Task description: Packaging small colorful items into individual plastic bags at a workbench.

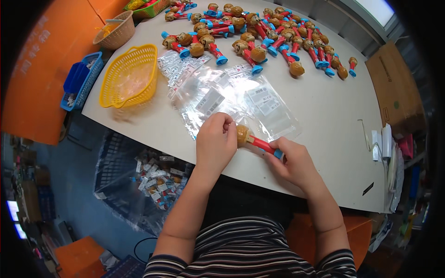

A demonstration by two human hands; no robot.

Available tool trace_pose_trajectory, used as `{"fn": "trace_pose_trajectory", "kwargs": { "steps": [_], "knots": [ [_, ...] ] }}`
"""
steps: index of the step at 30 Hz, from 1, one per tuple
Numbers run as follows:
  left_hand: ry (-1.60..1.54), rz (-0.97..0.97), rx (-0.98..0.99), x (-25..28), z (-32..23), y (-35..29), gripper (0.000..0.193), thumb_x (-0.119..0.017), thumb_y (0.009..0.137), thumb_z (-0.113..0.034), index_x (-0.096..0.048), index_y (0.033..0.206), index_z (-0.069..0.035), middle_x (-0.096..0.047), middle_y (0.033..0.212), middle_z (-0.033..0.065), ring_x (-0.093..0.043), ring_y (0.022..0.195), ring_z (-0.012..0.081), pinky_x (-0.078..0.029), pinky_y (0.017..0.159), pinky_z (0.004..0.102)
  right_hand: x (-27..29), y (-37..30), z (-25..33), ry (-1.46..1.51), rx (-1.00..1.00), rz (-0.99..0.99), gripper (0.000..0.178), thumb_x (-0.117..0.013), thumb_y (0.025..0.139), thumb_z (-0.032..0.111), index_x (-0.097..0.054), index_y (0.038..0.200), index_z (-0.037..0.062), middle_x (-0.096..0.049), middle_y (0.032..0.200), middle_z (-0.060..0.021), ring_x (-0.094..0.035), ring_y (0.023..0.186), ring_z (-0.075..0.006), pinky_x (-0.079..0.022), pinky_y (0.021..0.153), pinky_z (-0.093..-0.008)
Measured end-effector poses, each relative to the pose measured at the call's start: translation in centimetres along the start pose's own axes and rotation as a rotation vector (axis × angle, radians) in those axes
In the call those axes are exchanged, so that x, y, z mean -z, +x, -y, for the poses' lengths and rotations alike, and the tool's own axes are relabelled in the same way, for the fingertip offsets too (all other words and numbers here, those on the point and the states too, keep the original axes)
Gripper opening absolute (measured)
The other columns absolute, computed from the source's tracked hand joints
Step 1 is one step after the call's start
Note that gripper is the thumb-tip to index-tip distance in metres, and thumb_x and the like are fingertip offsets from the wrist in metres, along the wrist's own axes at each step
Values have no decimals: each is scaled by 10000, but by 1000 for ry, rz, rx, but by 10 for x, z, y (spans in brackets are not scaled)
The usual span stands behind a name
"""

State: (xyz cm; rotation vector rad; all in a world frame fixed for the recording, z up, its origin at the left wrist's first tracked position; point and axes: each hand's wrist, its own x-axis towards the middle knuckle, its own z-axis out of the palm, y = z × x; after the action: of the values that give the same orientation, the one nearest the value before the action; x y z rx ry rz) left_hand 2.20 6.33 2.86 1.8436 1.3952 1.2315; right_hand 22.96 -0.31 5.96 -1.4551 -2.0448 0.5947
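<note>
A toy with a round brown head, a red body and a blue base (pixel 262 144) lies slantwise at the near edge of the table. My right hand (pixel 296 162) is closed round its blue end, thumb and fingers pinching it. Close beside the brown head is my left hand (pixel 215 139), its fingers curled together; what they pinch, if anything, is hidden. Just beyond both hands lie clear plastic bags with printed labels (pixel 264 99), spread flat and overlapping. Farther off, many similar toys (pixel 257 30) are heaped across the back of the table.
A yellow basket (pixel 107 88) stands at the table's left, near a beige basket (pixel 125 34) and a blue tray (pixel 95 76). Below the left edge, a lined blue crate (pixel 109 176) holds bagged toys. A cardboard box (pixel 394 88) stands at the right.
</note>
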Motion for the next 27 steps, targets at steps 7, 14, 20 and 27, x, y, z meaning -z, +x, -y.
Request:
{"fn": "trace_pose_trajectory", "kwargs": {
  "steps": [7, 14, 20, 27],
  "knots": [
    [-44, 148, -45, -5, -15, -1, 56, -635, 850, -29, -585, 869, -16, -611, 799, 131, -619, 714, 296, -488, 650, 393, -17, -2, -9, 1004, -541, -221, 209, -676, 935, 115, -502, 1004, 23, -674, 787, -70, -585, 601, -70, -463, 516, -205],
    [89, 98, -352, -9, -24, 11, 75, -651, 824, -25, -612, 888, -18, -596, 800, 114, -579, 740, 286, -475, 687, 374, -19, -12, -3, 74, 54, -182, 153, -689, 914, 112, -581, 964, 15, -622, 751, -149, -598, 573, -230, -486, 569, -340],
    [111, 121, -454, -13, -28, 6, 98, -672, 798, -21, -606, 868, -40, -586, 800, 105, -565, 802, 311, -452, 726, 399, -21, -14, -3, 770, -490, -314, 201, -663, 935, 52, -489, 1036, 40, -610, 773, -49, -555, 583, -70, -447, 512, -207],
    [79, 172, -537, -20, -41, -3, 103, -678, 794, -50, -613, 873, -53, -583, 804, 95, -571, 808, 300, -431, 747, 399, -32, -19, 1, 277, -46, -341, 230, -698, 912, 92, -545, 1063, 10, -641, 763, -58, -622, 623, -147, -481, 562, -287]
  ]
}}
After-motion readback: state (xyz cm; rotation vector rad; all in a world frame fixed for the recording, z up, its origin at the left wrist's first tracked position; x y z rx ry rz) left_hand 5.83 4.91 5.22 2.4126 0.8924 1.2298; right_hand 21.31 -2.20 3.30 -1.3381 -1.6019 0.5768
